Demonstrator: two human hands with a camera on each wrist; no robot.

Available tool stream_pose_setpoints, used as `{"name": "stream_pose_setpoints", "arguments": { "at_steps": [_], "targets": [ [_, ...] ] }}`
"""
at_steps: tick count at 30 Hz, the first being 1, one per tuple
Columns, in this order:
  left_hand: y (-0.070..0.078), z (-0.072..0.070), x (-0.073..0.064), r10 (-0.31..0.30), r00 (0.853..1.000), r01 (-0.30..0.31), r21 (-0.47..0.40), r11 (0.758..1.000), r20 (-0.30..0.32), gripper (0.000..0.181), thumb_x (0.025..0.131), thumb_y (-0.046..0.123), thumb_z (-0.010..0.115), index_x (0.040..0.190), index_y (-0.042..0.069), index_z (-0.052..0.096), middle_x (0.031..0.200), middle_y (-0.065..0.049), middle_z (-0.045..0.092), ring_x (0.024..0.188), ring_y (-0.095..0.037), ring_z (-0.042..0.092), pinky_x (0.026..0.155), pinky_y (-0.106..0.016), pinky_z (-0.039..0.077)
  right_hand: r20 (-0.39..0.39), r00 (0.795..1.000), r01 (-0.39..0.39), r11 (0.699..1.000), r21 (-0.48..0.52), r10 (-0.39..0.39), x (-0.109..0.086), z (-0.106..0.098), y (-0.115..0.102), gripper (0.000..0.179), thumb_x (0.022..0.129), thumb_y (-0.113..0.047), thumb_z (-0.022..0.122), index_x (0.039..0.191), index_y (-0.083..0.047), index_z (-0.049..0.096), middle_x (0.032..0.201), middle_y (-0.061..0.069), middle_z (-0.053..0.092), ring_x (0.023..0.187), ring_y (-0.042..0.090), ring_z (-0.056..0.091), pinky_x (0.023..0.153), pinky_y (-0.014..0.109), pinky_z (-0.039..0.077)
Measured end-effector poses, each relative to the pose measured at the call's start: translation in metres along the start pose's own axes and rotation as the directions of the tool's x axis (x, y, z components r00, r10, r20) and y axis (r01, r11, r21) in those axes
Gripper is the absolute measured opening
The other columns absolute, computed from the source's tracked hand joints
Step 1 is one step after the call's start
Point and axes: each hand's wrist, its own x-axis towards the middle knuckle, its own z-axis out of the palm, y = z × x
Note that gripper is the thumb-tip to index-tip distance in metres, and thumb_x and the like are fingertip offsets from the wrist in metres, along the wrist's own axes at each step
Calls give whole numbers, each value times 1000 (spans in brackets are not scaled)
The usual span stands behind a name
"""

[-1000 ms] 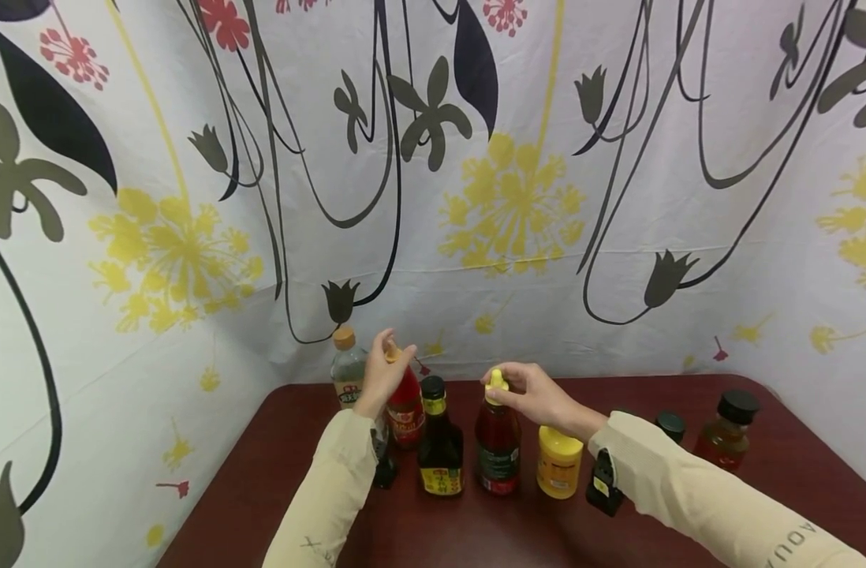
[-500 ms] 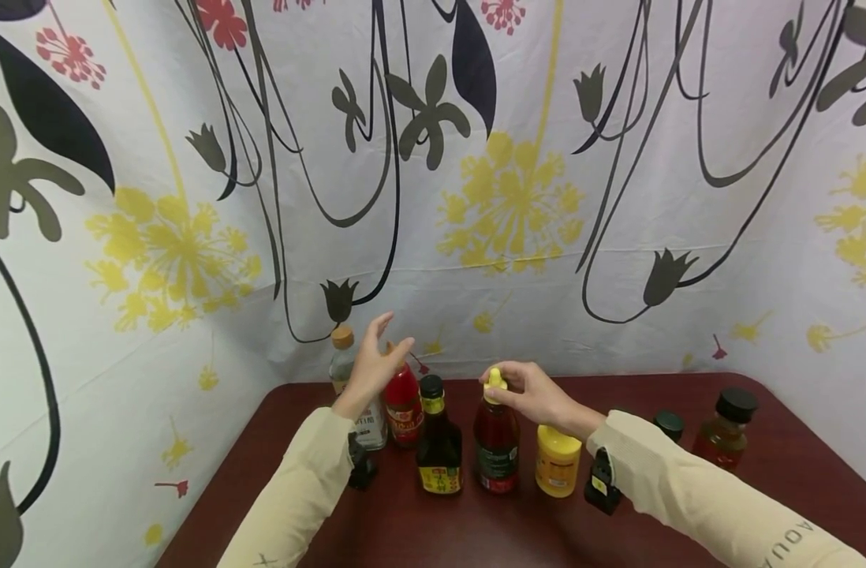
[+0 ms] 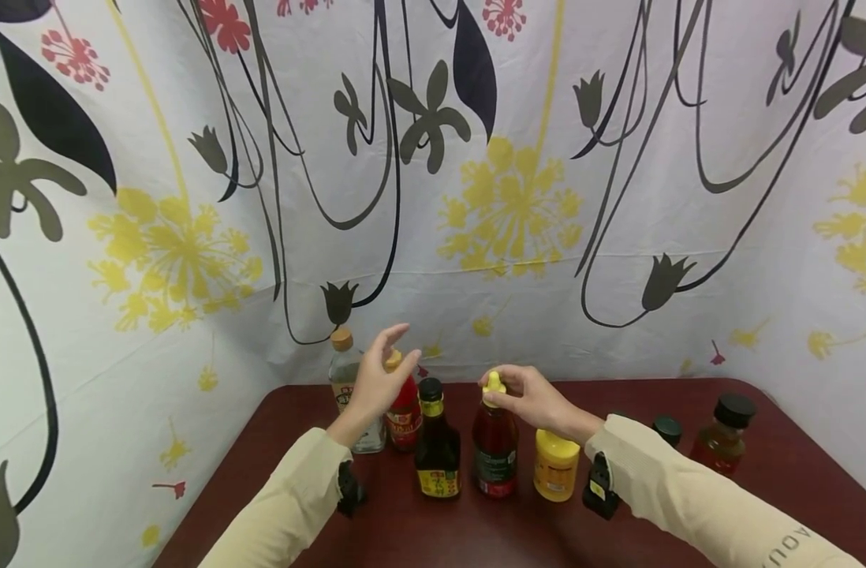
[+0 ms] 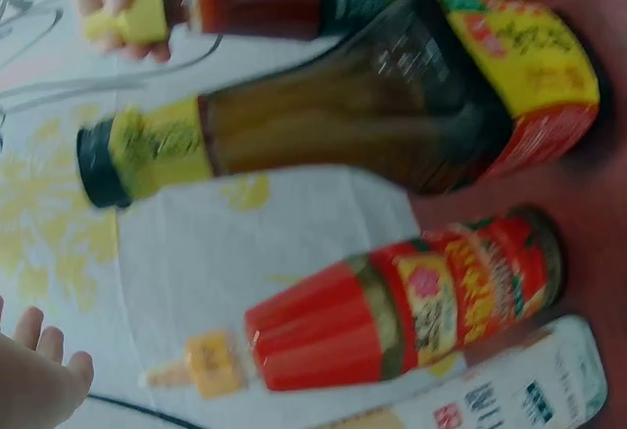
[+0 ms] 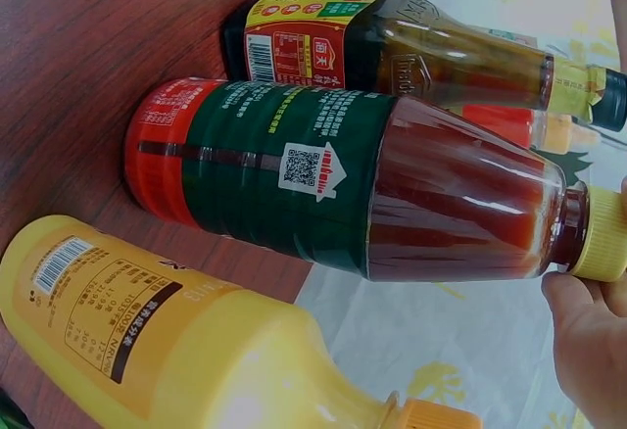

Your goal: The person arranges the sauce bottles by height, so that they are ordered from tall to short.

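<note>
In the head view my right hand [image 3: 535,398] pinches the yellow cap [image 3: 493,385] of an upright sauce bottle [image 3: 495,454]. The right wrist view shows the thumb at that cap and the bottle's green and red label. My left hand [image 3: 379,379] has its fingers and thumb spread, nothing between them, beside the orange nozzle cap [image 4: 214,363] of a red squeeze bottle [image 4: 392,311]. Between the two hands stands a dark soy sauce bottle [image 3: 438,450] with a black cap. A clear bottle [image 3: 343,367] with a tan cap is partly hidden behind my left hand.
A yellow bottle [image 3: 556,467] stands right of the sauce bottle, its orange cap [image 5: 436,415] visible in the right wrist view. Further right are a dark green lid [image 3: 667,430] and a black-lidded jar [image 3: 724,434]. Patterned cloth [image 3: 433,237] hangs behind the dark red table [image 3: 433,536].
My left hand has come away from the red squeeze bottle's cap, rising leftward and then dipping slightly back. Its forearm has swung left. The right hand stays on the yellow cap.
</note>
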Motion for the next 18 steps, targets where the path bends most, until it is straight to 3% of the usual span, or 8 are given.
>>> {"name": "stream_pose_setpoints", "arguments": {
  "at_steps": [4,11,18],
  "targets": [
    [2,11,-13,-7,999,8,-25,1000,43,39,88,7,54,125,-1,43,129,-19,42,121,-31,36,100,-46,26,-2,1000,0,1000,-11,0,0,0,-1,26,88,-15,56,107,2,54,103,18,55,94,23,57,71,31,49],
    [-41,28,-22,-35,994,37,-22,999,101,39,86,11,58,123,6,47,122,-11,50,111,-26,46,93,-43,35,1,1000,11,1000,-13,-11,0,0,0,22,88,-14,56,105,-1,55,102,12,56,95,22,57,72,31,49],
    [-35,34,-31,-10,989,30,-140,990,146,36,86,-1,55,120,-3,45,110,-29,52,102,-38,51,78,-33,46,5,1000,18,1000,-13,-18,0,0,0,28,88,-14,55,109,5,52,106,22,53,95,23,57,73,32,49]
  ]
}}
